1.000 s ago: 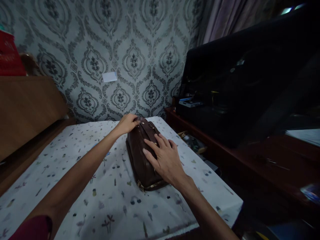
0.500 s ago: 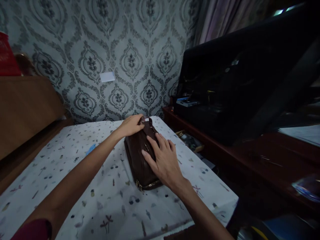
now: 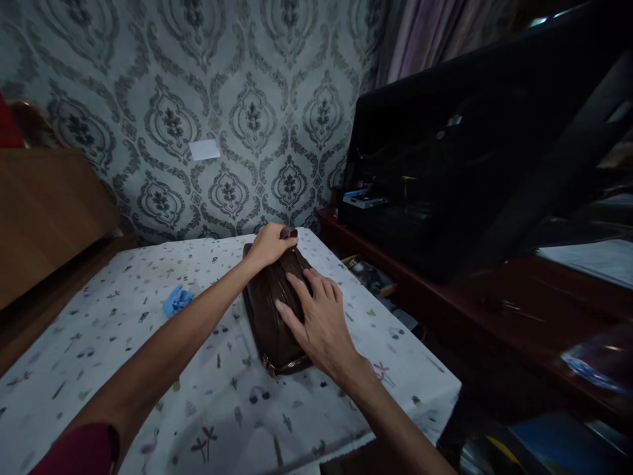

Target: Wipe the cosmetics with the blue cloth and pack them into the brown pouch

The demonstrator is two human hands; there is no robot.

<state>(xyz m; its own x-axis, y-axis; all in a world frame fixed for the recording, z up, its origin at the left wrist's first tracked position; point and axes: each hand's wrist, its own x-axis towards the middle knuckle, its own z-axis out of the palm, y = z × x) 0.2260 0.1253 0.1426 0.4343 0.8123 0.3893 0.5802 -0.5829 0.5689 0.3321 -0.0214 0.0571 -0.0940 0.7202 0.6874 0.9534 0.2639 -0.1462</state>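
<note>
Pinching with curled left fingers [image 3: 281,245], we hold the far end of the bag [image 3: 273,310], likely at its zipper pull, though the exact grip is hidden. Our right hand [image 3: 316,323] lies flat on top, fingers spread and open, pressing rather than grasping. Judging by its creases, the brown bag seems soft, pliable leather, light, best held at its ends. It lies mid-bench [image 3: 148,369], a blue scrap [image 3: 177,300] to its left.

A blue cloth [image 3: 177,300] now shows left of the bag [image 3: 270,310] (view shifted).
</note>
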